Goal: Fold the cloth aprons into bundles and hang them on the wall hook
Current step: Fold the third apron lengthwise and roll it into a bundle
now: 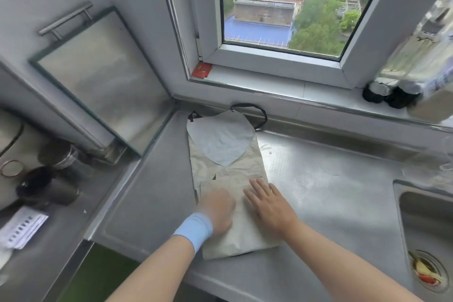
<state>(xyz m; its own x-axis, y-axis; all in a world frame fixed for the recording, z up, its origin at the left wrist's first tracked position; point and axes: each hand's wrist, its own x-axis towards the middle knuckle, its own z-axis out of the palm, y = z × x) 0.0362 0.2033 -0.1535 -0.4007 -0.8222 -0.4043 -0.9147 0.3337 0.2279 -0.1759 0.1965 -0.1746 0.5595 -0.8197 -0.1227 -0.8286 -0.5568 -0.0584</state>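
Head view: a beige cloth apron point(228, 171) lies flat on the stainless steel bench point(331, 179), lengthwise away from the person, with its near end folded up over itself into a double layer. At the far end the pale grey rounded bib point(220, 140) is turned down over the beige body, and the black neck strap point(255, 111) loops out against the raised back edge of the bench under the window sill.

Left hand point(217, 211), blurred, wearing a light blue wristband point(193, 229), rests on the left part of the folded layer; cannot tell whether its fingers are curled or flat. Right hand point(269, 203) lies palm down on the right part of the fold, fingers point(255, 186) spread and released, gripping nothing.

Right of the apron: a steel sink point(426, 223) with food scraps in its drain strainer point(427, 270). Left: a steel cabinet door with a bar handle point(66, 21); below it dark cups point(46, 184) and a folded printed paper point(22, 228). On the sill: a small red packet point(201, 70) and two dark-capped bottles point(389, 94). White-framed window point(277, 61) above, trees and roofs outside.
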